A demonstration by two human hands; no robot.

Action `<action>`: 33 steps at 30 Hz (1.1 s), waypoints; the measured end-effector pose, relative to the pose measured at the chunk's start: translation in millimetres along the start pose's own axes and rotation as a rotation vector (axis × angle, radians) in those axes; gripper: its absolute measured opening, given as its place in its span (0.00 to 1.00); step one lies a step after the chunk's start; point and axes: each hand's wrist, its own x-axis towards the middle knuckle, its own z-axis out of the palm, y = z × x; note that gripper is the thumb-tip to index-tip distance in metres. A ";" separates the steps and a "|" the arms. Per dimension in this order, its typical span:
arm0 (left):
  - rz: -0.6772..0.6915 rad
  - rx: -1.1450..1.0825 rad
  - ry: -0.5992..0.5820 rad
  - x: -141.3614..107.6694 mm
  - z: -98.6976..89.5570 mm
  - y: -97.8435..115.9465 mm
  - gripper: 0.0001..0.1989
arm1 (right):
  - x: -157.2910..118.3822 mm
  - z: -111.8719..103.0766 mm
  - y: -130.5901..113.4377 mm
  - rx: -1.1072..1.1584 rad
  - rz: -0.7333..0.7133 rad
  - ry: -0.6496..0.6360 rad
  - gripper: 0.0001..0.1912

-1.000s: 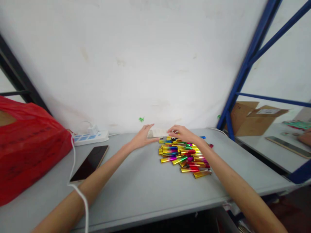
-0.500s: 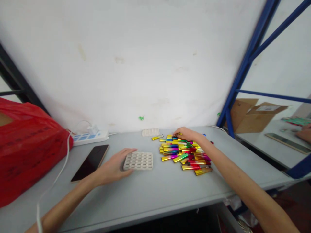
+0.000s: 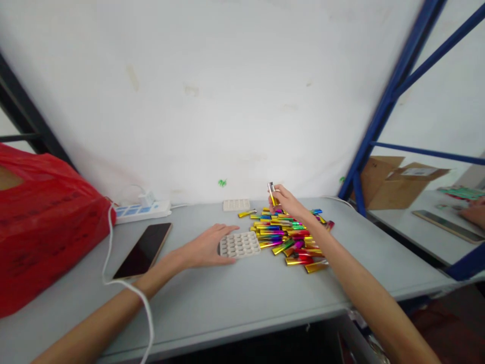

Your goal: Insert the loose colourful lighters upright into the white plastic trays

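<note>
A pale tray with rows of small slots [image 3: 240, 244] lies on the grey table. My left hand [image 3: 206, 246] grips its left side, thumb at the near edge and fingers at the far edge. Above the back of a pile of shiny multicoloured lighters [image 3: 282, 233], my right hand [image 3: 285, 199] pinches one gold and silver lighter [image 3: 271, 193], held nearly upright. A second pale tray [image 3: 236, 205] lies by the wall, and a single gold lighter [image 3: 247, 214] is just in front of it.
A phone [image 3: 144, 250], a white power strip [image 3: 142, 211] and a red plastic bag [image 3: 49, 227] are on the left. A white cable [image 3: 110, 253] crosses my left forearm. Blue rack post [image 3: 379, 114], cardboard box [image 3: 394, 187] and another person's hand [image 3: 473, 212] are on the right.
My left hand and the slotted tray have shifted right, close to the pile. My right hand has risen from the back of the pile with a lighter in its fingers.
</note>
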 end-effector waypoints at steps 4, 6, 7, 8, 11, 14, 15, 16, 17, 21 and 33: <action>0.027 -0.013 0.005 8.1 9.1 0.1 0.45 | -2.8 32.2 -6.0 0.145 -0.005 -0.056 0.15; 0.028 -0.019 0.033 8.8 17.8 -0.1 0.44 | -5.1 45.7 -4.5 0.166 -0.029 -0.088 0.17; 0.024 -0.020 0.052 8.7 22.7 -0.1 0.43 | -6.6 51.2 -3.3 0.171 -0.038 -0.092 0.17; 0.018 -0.018 0.071 8.6 27.8 0.0 0.42 | -8.1 55.7 -1.9 0.174 -0.040 -0.088 0.16; 0.008 -0.004 0.116 8.5 41.0 0.0 0.41 | -12.8 64.3 1.4 0.213 0.014 -0.055 0.16; 0.012 -0.002 0.117 9.1 47.1 -1.4 0.42 | -17.4 68.7 2.9 0.282 0.122 -0.045 0.17; 0.011 -0.007 0.114 9.1 47.3 -2.3 0.44 | -18.9 70.1 3.1 0.299 0.151 -0.053 0.19; 0.007 -0.011 0.115 8.8 46.7 -3.4 0.46 | -20.4 71.6 3.1 0.308 0.173 -0.061 0.22; -0.001 -0.013 0.119 8.1 45.5 -4.8 0.48 | -22.0 73.3 3.0 0.307 0.190 -0.068 0.26; -0.032 0.011 0.148 0.9 38.8 -11.5 0.53 | -27.5 80.5 1.4 0.263 0.246 -0.017 0.35; -0.037 -0.067 0.161 -1.7 29.9 -18.5 0.34 | -31.2 88.3 5.6 0.223 0.268 0.049 0.29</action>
